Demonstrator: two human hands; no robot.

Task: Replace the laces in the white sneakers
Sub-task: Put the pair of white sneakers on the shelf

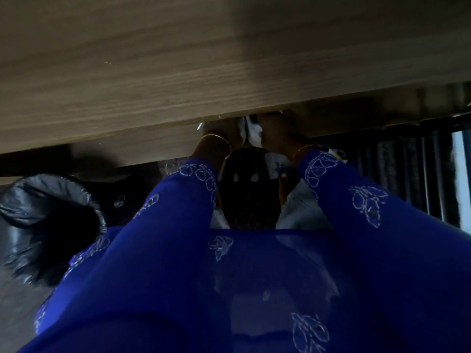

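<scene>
The view is dark and blurred. Both my arms, in blue embroidered sleeves, reach forward under the edge of a wooden table (153,80). My left hand (216,132), with a gold bangle at the wrist, and my right hand (279,131) meet at the table's edge. A white thing (251,132), maybe part of a sneaker or a lace, shows between them and touches both. The table edge hides the fingers of both hands. No whole sneaker can be made out.
A bin lined with a shiny black bag (51,220) stands on the floor at the left. Dark vertical bars (413,174) and a bright strip (461,174) fill the right side. Pale cloth (300,212) lies below my right wrist.
</scene>
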